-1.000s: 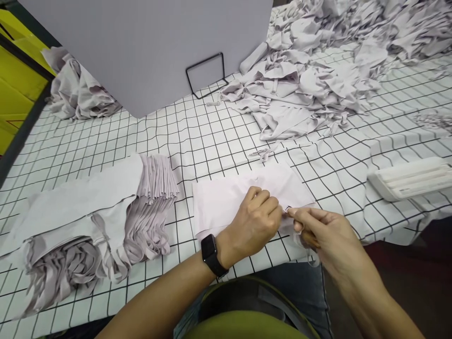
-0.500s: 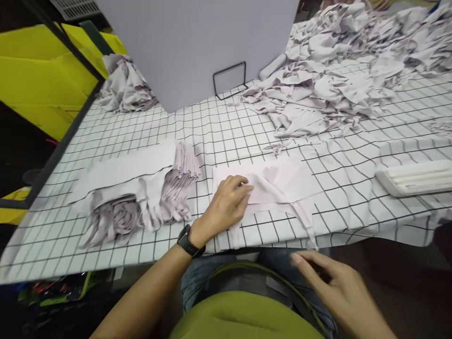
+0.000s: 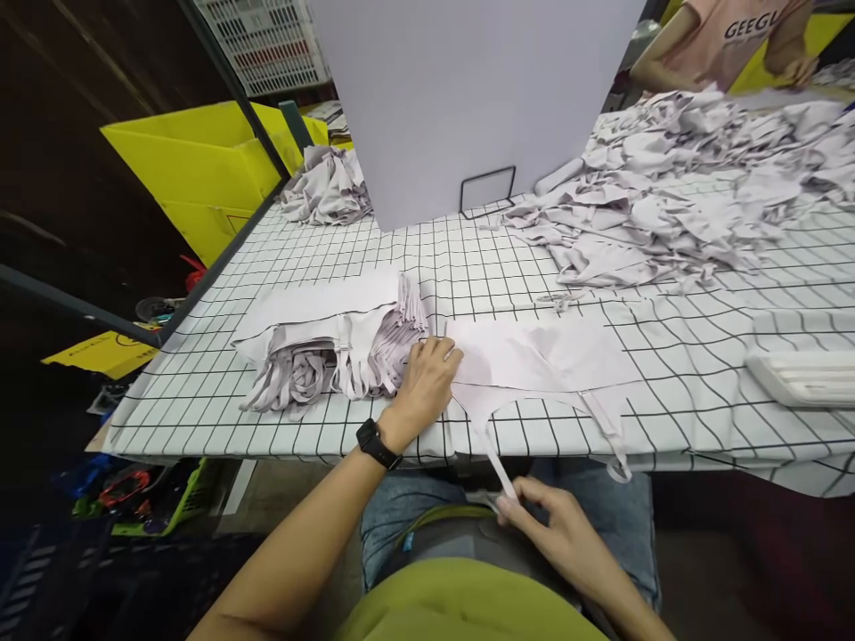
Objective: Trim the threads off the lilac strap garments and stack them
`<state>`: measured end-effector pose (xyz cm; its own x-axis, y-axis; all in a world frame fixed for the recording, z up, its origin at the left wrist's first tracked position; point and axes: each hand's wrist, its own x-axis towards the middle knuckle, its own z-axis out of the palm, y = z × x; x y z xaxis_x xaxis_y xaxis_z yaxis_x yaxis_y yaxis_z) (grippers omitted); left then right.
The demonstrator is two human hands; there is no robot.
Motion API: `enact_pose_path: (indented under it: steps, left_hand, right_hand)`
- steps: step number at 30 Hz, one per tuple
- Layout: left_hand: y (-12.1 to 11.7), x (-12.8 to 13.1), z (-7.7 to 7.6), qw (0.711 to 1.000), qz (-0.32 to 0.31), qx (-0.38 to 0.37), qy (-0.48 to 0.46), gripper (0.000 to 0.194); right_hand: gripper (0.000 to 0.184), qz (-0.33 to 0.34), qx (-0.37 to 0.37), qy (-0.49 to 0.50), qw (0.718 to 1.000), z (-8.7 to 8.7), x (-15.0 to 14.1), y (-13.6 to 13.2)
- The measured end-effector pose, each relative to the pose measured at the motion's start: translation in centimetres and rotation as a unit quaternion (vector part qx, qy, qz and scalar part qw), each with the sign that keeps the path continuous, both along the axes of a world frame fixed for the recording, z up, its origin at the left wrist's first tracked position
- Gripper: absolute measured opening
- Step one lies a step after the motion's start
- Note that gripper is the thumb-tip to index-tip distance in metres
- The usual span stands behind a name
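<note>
A pale pink-white strappy garment (image 3: 534,356) lies spread on the checked cloth, its straps toward me. My left hand (image 3: 431,378), a black watch on its wrist, is closed at the garment's left edge, fingers pressed together. Below the table's front edge my right hand (image 3: 551,525) pinches the end of the garment's left strap (image 3: 498,463) and holds it taut. The other strap (image 3: 607,423) hangs loose over the edge. Left of my left hand sits a neat stack of folded garments (image 3: 327,307), their straps bunched in front.
A large loose heap of garments (image 3: 655,214) covers the back right. Behind the work stands a grey panel (image 3: 481,98) with a black wire foot (image 3: 487,191). A white plastic piece (image 3: 808,378) lies at right. Another person (image 3: 741,53) works at the far right.
My left hand has shifted to the garment's left edge, and the garment lies flatter. My right hand, formerly apart from the cloth, now grips a strap. My view has swung left.
</note>
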<state>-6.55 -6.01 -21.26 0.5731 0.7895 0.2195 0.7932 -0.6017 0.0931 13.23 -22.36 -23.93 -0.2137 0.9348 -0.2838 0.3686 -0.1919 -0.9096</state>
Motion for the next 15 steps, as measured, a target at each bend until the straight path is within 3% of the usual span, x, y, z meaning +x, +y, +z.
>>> enact_pose_path:
  steps: [6,9,12,13,15]
  left_hand:
    - [-0.4,0.1,0.1,0.998,0.000,0.009,-0.063,0.033]
    - [-2.6,0.9,1.2,0.976,-0.145,-0.023,-0.163,0.026]
    - [-5.7,1.8,2.1,0.915,-0.330,-0.117,-0.200,0.022]
    - [-6.6,2.1,2.2,0.906,-0.356,-0.127,-0.192,0.023]
    - [-7.8,2.2,1.8,0.914,-0.356,-0.098,-0.169,0.026]
  right_hand:
    - [0.046,-0.024,-0.061,-0.039,0.997,3.2,4.0,-3.9]
    - [0.051,-0.054,-0.076,-0.020,0.995,4.2,4.2,-3.9]
    - [0.050,-0.059,-0.111,0.027,0.992,4.9,3.6,-3.3]
    - [0.050,-0.062,-0.127,0.051,0.989,5.1,3.5,-3.2]
    - [0.052,-0.076,-0.154,0.095,0.981,5.6,3.4,-3.2]
